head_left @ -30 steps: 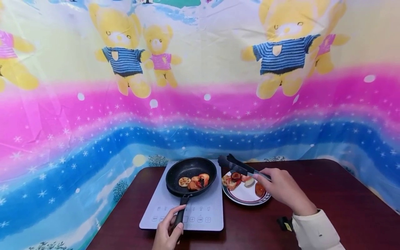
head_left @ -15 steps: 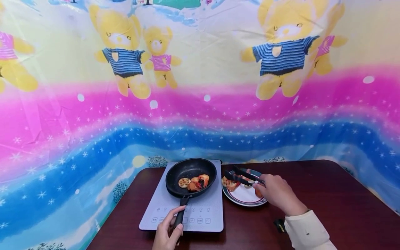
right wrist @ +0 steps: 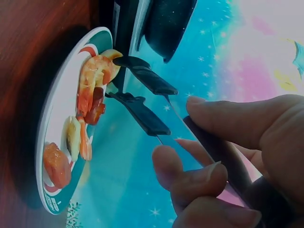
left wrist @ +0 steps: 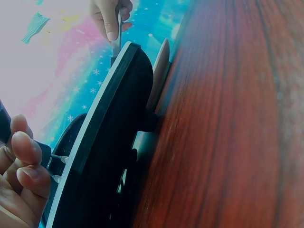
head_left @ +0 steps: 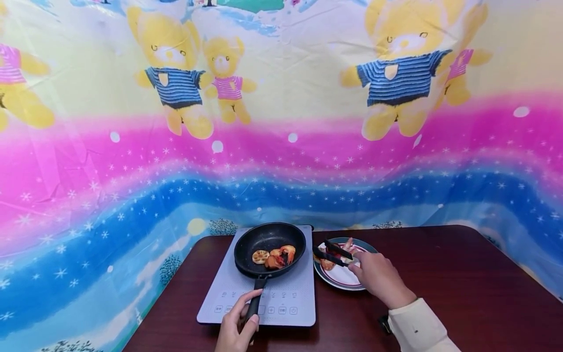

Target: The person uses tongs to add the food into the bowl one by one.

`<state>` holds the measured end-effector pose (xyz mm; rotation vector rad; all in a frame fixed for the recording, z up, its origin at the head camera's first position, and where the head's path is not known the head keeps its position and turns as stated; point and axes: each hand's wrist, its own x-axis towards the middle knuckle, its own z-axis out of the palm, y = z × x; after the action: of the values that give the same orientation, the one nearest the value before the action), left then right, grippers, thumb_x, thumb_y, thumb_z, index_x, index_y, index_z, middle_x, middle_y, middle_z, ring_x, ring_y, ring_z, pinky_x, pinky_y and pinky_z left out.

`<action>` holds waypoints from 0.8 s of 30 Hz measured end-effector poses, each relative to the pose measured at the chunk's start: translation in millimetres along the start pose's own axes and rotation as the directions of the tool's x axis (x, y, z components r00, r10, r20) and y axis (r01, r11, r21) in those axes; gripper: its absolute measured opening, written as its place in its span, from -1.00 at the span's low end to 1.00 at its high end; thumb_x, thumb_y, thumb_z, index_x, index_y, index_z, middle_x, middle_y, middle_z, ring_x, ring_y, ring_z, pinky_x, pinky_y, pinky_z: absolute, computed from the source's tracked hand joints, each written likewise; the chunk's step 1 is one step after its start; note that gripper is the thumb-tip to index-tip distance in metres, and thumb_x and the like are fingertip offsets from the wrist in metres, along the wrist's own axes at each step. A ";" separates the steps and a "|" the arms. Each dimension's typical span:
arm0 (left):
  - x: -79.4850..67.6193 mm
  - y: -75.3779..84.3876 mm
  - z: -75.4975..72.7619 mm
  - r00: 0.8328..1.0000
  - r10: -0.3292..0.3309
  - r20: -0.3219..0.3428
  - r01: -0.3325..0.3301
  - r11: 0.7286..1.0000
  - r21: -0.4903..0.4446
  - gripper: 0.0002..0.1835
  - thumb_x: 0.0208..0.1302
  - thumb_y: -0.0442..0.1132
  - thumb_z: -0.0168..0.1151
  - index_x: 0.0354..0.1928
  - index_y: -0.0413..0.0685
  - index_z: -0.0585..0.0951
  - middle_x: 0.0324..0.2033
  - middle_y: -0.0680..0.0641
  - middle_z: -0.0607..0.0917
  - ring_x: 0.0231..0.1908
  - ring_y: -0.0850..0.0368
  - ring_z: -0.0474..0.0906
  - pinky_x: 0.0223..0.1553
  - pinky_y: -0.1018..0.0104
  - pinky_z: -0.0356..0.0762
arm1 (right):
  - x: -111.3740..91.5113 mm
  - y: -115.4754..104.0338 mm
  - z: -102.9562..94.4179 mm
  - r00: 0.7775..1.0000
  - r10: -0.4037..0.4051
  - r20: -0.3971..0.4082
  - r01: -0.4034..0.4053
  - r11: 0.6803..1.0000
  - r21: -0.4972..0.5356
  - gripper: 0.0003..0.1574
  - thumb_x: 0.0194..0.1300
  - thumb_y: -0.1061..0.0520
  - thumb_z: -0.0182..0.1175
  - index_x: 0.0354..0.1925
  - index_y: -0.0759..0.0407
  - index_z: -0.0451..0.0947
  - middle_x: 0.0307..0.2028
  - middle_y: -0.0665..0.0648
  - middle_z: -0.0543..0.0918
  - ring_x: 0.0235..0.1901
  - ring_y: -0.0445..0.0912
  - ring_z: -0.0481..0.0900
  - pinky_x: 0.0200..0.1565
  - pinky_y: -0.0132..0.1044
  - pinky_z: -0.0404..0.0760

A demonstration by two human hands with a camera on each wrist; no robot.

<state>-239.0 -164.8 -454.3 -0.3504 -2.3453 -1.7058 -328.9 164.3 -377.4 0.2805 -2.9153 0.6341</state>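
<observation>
My left hand grips the handle of a black frying pan, its fingers wrapped around it. In the pan lie a lotus root slice, a shrimp and a browned piece of food. Over a white plate with a green rim, my right hand holds black-tipped tongs, arms spread apart. Their tips stand close to a shrimp and a pale slice at the plate's far end. A reddish-brown chunk and a whitish slice lie nearer.
Beneath the pan is a white induction cooktop with touch buttons, left of the plate. Both stand on a dark red wooden table. A curtain printed with bears hangs right behind the table's far edge.
My right hand has lowered the tongs from above the plate's back edge down over the food, shifting left and toward me. The left hand and the pan stay where they were.
</observation>
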 end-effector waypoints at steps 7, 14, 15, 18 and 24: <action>0.3 -0.8 1.3 0.999 0.031 -0.016 -0.031 0.999 -0.008 -0.55 0.30 -0.41 0.06 0.23 -0.05 0.45 -0.65 0.03 0.52 -0.78 0.31 0.33 -0.76 0.30 0.44 | -3.7 1.5 -9.0 1.000 0.019 0.012 -0.019 1.000 -0.020 -0.59 0.21 0.04 0.32 -0.02 0.23 0.65 -0.23 0.21 0.67 -0.40 -0.05 0.53 -0.41 -0.11 0.54; 0.1 -0.3 1.4 1.000 0.021 -0.019 -0.021 1.000 -0.005 -0.55 0.30 -0.40 0.06 0.22 0.04 0.46 -0.64 0.01 0.52 -0.77 0.31 0.33 -0.75 0.31 0.43 | -10.7 6.0 -28.0 0.995 0.041 0.090 -0.036 0.997 -0.062 -0.55 0.19 0.00 0.33 0.01 0.17 0.67 -0.11 0.23 0.67 -0.31 -0.02 0.56 -0.41 -0.08 0.53; 0.0 -0.2 1.4 1.000 0.021 -0.019 -0.021 1.000 -0.005 -0.55 0.30 -0.40 0.06 0.22 0.04 0.46 -0.64 0.00 0.52 -0.77 0.31 0.33 -0.75 0.31 0.43 | -11.8 7.3 -30.9 0.994 0.041 0.101 -0.034 0.997 -0.066 -0.55 0.18 -0.02 0.33 0.00 0.16 0.67 -0.11 0.23 0.67 -0.30 0.00 0.57 -0.40 -0.06 0.53; -0.1 -0.3 1.7 0.999 0.023 -0.022 -0.024 1.000 -0.008 -0.55 0.30 -0.40 0.06 0.22 0.04 0.46 -0.64 -0.01 0.52 -0.78 0.31 0.32 -0.75 0.31 0.43 | -14.2 12.4 -37.7 0.991 0.036 0.127 -0.025 0.996 -0.081 -0.53 0.15 -0.07 0.35 0.00 0.11 0.69 -0.08 0.23 0.66 -0.20 0.07 0.60 -0.33 0.03 0.57; -0.4 -0.2 2.1 1.000 0.020 -0.024 -0.020 1.000 -0.003 -0.54 0.29 -0.42 0.06 0.22 0.01 0.46 -0.64 0.02 0.52 -0.77 0.31 0.32 -0.75 0.32 0.42 | -16.7 20.1 -47.0 0.989 0.018 0.144 -0.009 0.998 -0.060 -0.51 0.21 -0.08 0.30 0.01 0.18 0.66 -0.06 0.25 0.65 -0.14 0.11 0.59 -0.24 0.12 0.57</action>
<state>-238.8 -162.8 -455.2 -0.3512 -2.3146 -1.6955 -312.2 204.7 -346.0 0.3125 -3.0707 0.5501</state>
